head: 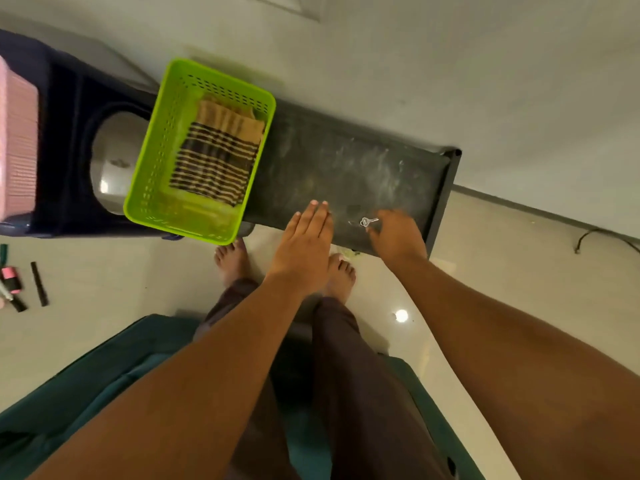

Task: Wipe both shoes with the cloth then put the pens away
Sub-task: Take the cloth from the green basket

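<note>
A long dark plastic table (363, 168), dusty and scratched, stands on a pale glossy tiled floor (485, 271) against a light wall. At ten o'clock on it sits a bright green perforated plastic basket (145, 161), and the folded brown-and-tan striped cloth (214, 161) lies inside. The pink and black pens (12, 277) lie on the floor at nine o'clock. The left hand (304, 244) is flat with straight fingers at the table's near edge. The right hand (398, 237), blurred, has its fingers curled just beside a small silver metal key (368, 222); I cannot tell if it holds it.
</note>
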